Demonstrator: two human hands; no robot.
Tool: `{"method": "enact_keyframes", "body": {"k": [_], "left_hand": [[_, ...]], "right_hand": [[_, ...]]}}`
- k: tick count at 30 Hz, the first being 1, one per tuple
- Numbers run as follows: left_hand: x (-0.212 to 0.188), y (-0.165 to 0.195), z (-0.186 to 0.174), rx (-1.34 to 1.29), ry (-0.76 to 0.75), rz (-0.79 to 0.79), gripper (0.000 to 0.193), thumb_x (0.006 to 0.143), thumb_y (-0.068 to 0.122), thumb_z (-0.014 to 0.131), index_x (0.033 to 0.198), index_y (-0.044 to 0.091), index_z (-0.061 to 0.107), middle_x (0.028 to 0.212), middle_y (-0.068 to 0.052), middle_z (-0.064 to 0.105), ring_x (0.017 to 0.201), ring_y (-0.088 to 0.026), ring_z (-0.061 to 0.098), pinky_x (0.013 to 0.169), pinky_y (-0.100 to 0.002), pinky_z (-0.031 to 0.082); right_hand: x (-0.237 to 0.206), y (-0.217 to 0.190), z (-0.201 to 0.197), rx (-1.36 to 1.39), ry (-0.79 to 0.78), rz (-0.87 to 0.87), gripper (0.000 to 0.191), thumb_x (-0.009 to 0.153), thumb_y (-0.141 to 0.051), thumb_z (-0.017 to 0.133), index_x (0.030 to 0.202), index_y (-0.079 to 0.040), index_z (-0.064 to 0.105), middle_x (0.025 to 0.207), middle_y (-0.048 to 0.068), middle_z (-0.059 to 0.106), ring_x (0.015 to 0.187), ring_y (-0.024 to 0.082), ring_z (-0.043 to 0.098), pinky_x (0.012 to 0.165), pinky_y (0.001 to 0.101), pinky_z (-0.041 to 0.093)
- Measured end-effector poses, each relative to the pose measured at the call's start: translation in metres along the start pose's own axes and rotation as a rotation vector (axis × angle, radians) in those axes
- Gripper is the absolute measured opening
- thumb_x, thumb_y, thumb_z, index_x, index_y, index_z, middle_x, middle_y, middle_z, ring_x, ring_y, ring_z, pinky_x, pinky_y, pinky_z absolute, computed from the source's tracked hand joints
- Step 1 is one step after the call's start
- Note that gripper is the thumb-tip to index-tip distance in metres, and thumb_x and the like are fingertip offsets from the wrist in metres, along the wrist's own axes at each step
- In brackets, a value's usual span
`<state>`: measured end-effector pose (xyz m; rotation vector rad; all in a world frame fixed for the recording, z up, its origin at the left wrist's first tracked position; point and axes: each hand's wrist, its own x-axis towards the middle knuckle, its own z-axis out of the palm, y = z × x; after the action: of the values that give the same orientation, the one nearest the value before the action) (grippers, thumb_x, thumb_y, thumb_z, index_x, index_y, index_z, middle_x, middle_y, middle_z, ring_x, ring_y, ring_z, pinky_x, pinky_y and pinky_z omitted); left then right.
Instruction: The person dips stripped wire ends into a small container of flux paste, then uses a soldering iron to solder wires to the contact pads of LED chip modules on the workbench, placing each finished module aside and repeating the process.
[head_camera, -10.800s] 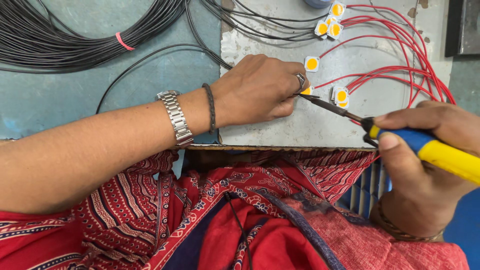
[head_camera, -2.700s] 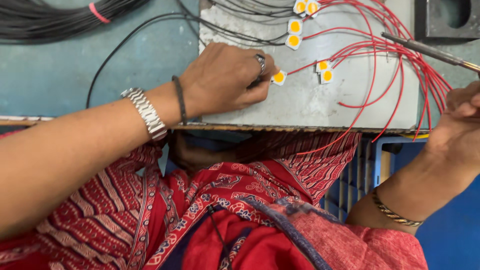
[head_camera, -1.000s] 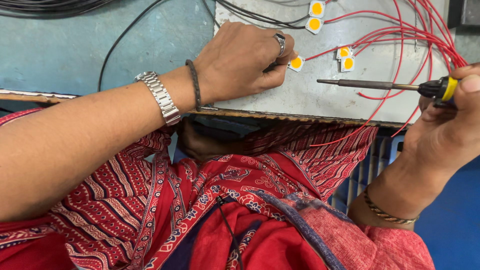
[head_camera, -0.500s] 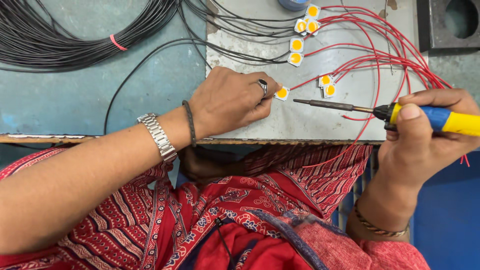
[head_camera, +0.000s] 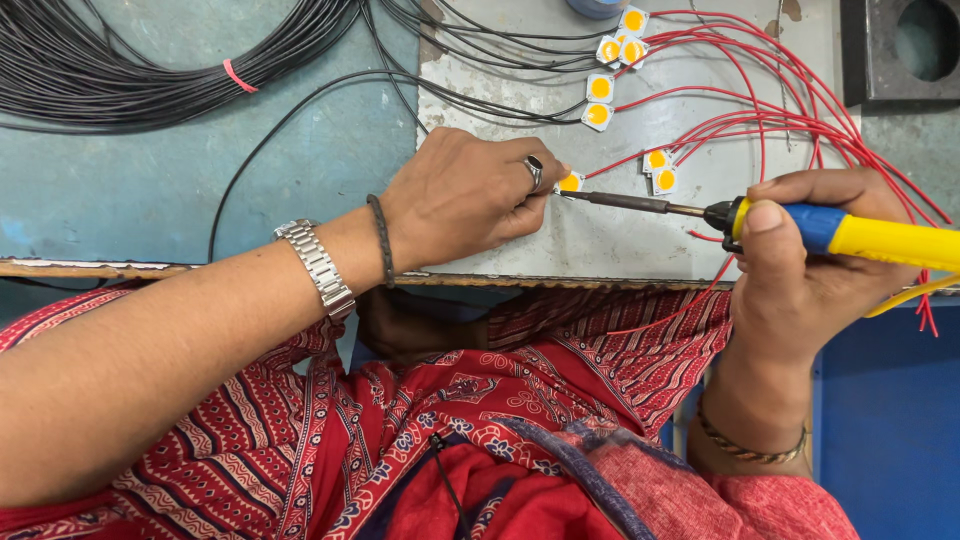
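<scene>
My left hand (head_camera: 465, 195) rests on a grey metal plate (head_camera: 620, 235) and pinches a small square chip with a yellow centre (head_camera: 570, 182) under its fingertips. My right hand (head_camera: 800, 265) grips a soldering iron with a blue and yellow handle (head_camera: 860, 235). The iron's dark tip points left and touches the held chip. Red wires (head_camera: 780, 120) run from several more yellow chips (head_camera: 610, 55) lying farther up the plate.
A thick bundle of black wires (head_camera: 130, 70) with a pink tie lies on the blue-green bench at the upper left. A dark metal block with a round hole (head_camera: 900, 50) sits at the upper right. The bench's front edge (head_camera: 120, 268) runs just above my lap.
The soldering iron's tip has moved left until it meets the chip under my left fingers. Over the earlier frames my right hand lifted the iron away and brought it back.
</scene>
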<state>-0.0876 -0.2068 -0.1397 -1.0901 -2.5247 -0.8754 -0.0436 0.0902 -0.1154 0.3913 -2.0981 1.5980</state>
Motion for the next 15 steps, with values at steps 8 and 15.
{"method": "enact_keyframes", "body": {"k": [8, 15], "left_hand": [[-0.0003, -0.0005, 0.0001, -0.005, -0.009, -0.018, 0.015, 0.09, 0.019, 0.07, 0.101, 0.01, 0.073, 0.101, 0.0, 0.072, 0.069, -0.032, 0.067, 0.057, -0.046, 0.051], [0.0009, -0.0015, 0.0, -0.011, -0.011, -0.017, 0.018, 0.088, 0.019, 0.07, 0.103, 0.01, 0.074, 0.103, -0.001, 0.072, 0.071, -0.034, 0.067, 0.059, -0.047, 0.051]], "right_hand": [[0.0018, -0.0023, 0.0056, -0.001, -0.021, 0.01, 0.028, 0.107, -0.017, 0.081, 0.104, 0.004, 0.063, 0.088, 0.008, 0.066, 0.069, 0.01, 0.055, 0.066, 0.0192, 0.042], [0.0064, -0.007, 0.0038, -0.086, -0.061, 0.007, 0.031, 0.107, -0.021, 0.083, 0.102, 0.004, 0.066, 0.086, 0.006, 0.067, 0.071, 0.009, 0.057, 0.066, 0.0184, 0.041]]}}
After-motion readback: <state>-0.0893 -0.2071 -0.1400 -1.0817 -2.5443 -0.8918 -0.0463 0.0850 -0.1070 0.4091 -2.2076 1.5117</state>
